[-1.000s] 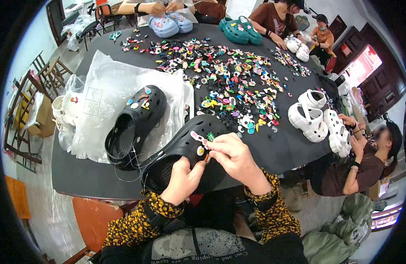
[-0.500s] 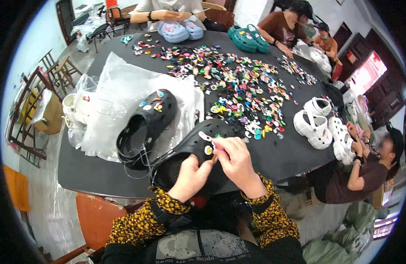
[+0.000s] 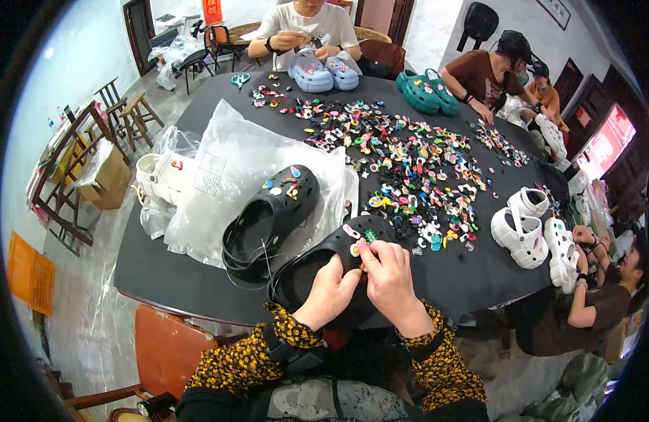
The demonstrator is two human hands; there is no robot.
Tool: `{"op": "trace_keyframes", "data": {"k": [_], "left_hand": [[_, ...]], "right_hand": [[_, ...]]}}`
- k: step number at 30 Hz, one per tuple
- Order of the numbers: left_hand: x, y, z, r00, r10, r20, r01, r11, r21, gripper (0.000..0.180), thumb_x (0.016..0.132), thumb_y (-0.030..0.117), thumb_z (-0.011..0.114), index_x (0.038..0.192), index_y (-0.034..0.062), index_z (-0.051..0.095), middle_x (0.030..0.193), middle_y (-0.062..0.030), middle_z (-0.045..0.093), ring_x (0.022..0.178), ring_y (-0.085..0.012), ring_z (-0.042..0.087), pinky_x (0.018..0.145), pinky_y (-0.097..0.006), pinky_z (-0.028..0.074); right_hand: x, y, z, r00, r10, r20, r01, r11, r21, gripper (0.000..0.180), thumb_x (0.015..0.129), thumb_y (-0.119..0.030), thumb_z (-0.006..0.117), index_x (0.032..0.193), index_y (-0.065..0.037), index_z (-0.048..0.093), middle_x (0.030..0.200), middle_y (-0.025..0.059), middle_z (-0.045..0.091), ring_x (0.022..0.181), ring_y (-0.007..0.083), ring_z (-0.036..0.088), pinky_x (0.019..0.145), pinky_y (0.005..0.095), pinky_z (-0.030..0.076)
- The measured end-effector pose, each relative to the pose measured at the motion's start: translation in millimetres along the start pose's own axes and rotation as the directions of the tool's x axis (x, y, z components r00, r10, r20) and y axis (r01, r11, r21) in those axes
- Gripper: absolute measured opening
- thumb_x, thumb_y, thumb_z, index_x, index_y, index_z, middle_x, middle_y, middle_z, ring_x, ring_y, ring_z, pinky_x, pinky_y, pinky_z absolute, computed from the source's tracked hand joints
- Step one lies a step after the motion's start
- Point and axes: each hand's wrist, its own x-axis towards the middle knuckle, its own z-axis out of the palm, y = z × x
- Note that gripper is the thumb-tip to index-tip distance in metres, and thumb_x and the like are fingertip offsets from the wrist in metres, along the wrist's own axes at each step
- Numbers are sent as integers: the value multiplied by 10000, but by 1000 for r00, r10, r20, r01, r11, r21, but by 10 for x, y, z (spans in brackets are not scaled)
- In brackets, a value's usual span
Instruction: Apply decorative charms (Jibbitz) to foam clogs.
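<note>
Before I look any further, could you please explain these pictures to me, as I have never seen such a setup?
There is no machine here, only a person working bare-handed. The view comes from a wide fisheye camera worn on their head, looking down, so straight edges bend. The left hand holds the nearer black clog; the right hand has its fingertips at the small charms on its top. On the dark table lie many colourful loose charms, a plastic bag with another black clog on it, and white, blue and green clogs.
</note>
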Motion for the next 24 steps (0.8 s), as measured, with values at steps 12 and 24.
{"op": "trace_keyframes", "data": {"k": [12,24], "left_hand": [[-46,587,-540,989,73,132,-122,902,414,260,885,72,583,1108,-59,604,937,-131,696,862,-145,657,772,-260,511],[579,217,-1425,952,-218,-213,253,955,153,336,945,266,535,1012,-54,614,801,-45,624,675,-104,558,606,-242,450]], "right_hand": [[68,178,138,987,117,-111,-99,982,159,199,798,-40,620,993,-73,599,908,78,549,858,274,537,774,384,415],[-20,179,101,982,126,-141,-105,984,146,138,842,-106,631,944,-57,552,903,86,486,809,270,516,735,384,430]]}}
